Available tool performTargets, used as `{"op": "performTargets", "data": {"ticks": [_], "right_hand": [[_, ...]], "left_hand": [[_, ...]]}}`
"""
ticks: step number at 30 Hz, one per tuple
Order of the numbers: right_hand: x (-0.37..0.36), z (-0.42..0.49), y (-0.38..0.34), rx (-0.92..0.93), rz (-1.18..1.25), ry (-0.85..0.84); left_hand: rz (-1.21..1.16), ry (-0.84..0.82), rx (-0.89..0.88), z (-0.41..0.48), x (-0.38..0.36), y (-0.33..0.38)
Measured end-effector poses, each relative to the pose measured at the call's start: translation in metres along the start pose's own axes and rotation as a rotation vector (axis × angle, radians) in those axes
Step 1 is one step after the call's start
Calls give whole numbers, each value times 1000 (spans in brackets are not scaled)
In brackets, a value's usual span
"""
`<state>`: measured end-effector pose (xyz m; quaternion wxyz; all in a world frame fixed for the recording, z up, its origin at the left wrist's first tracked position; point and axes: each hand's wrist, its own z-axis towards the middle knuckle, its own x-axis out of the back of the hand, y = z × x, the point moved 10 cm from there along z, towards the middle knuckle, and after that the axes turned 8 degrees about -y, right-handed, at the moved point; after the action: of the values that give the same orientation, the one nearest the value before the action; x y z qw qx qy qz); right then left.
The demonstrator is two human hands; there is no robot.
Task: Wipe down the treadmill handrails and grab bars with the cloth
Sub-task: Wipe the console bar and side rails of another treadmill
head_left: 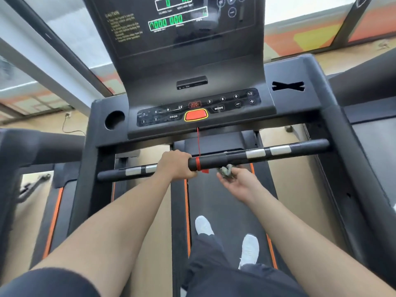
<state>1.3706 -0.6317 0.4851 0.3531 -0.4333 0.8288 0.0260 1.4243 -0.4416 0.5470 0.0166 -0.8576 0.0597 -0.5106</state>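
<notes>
A black grab bar [231,158] with silver sensor bands runs across the treadmill below the console. My left hand [175,165] grips the bar near its middle, fingers wrapped over the top. My right hand [237,182] is palm up just under the bar, to the right of a red cord. It holds a small crumpled grey cloth [226,171] in its fingertips, close under the bar; I cannot tell whether the cloth touches it. The left handrail [42,144] and right handrail [364,80] are thick black arms at the sides.
The console [192,112] with buttons and a red stop key sits above the bar. A red safety cord [198,146] hangs from it and loops round the bar. My white shoes [248,248] stand on the belt. Neighbouring treadmills flank both sides.
</notes>
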Motion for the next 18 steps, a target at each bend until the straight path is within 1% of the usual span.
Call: {"op": "performTargets", "data": {"ticks": [4, 7, 13, 15, 18], "right_hand": [[-5, -6, 7, -60, 50, -65], [3, -8, 0, -68, 135, -85], [33, -17, -32, 30, 326, -91], [34, -20, -36, 46, 319, -110], [18, -22, -25, -1, 197, -160]], "left_hand": [[-18, -6, 8, 1, -1, -1], [-21, -11, 0, 1, -1, 0], [-19, -13, 6, 2, 1, 1], [-24, -18, 8, 1, 1, 1], [-18, -7, 14, 2, 2, 1]]}}
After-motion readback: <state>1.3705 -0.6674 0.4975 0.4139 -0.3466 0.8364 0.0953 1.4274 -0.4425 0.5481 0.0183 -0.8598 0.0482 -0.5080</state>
